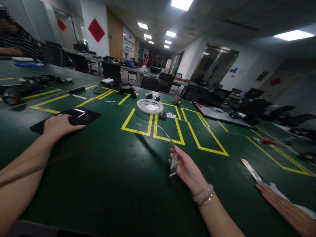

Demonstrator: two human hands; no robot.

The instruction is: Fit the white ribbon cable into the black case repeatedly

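Observation:
My left hand [58, 126] rests on top of a flat, glossy black piece [85, 117] at the left of the table, thumb stretched to the side; its other fingers show only in part. Between the thumb and fingers of my right hand [184, 163] is a thin, pale grey strip [174, 161], raised above the table. Its lower end is wide and pointed, while the upper part bends away to the left in a narrow curve. I cannot make out what the strip is made of. Beyond it stands a round white plastic basket [150, 106].
Yellow tape outlines [169, 141] mark the green table [118, 191]. Another person's hand [276, 197] lies at the right, touching a whitish bar [250, 169]. A large grey panel [219, 115] lies far right, dark cables [45, 79] far left. Someone in striped clothing [22, 42] sits beyond.

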